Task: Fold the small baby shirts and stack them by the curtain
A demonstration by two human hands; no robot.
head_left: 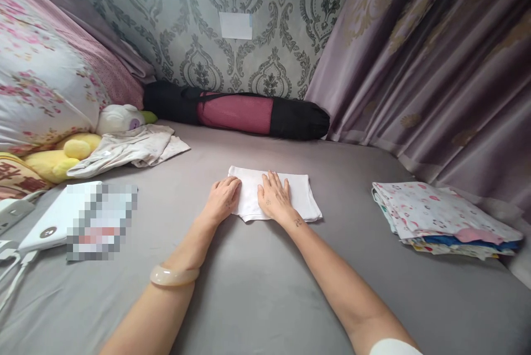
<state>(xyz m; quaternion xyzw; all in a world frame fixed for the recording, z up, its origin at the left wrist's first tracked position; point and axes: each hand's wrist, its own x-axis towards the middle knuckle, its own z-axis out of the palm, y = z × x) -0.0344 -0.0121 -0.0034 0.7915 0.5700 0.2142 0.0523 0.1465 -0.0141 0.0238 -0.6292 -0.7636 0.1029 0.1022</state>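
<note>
A white garment (305,194), folded into a flat rectangle, lies on the grey bedsheet in front of me. My right hand (274,196) rests flat on its middle, palm down with the fingers spread. At the garment's left edge, the fingers of my left hand (224,199) are curled together over the fabric; the fingertips are partly hidden. A pale bangle (174,276) circles my left forearm.
To the right sits a stack of folded patterned clothes (446,217). A crumpled light garment (136,147) lies at the left by plush toys (77,153). Nearer are a white power bank (62,219) with cables and a blurred-out item (103,222). A black and red bag (236,113) lines the wall.
</note>
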